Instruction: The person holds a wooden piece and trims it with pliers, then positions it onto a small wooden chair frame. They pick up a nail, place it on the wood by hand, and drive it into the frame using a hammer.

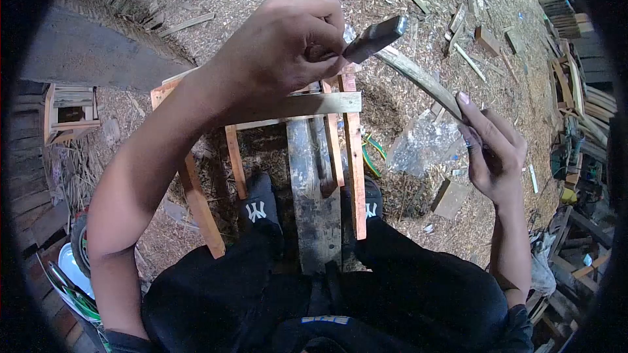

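A hammer with a worn wooden handle (422,77) and a dark metal head (376,39) is raised above a wooden frame. My right hand (494,147) grips the far end of the handle between thumb and fingers. My left hand (294,42) is closed, its curled fingers right beside the head; what they hold, if anything, is hidden. Below it lies a pale slat (314,106) across the frame, whose reddish legs (354,170) point toward me. The frame rests over a worn plank bench (317,222) between my feet.
Wood shavings cover the ground. A clear plastic sheet (425,144) and a wood block (450,199) lie at the right. Green-handled pliers or similar (373,155) lie beside the frame. A small wooden stool (72,112) stands at the left, and offcuts are piled along the right edge.
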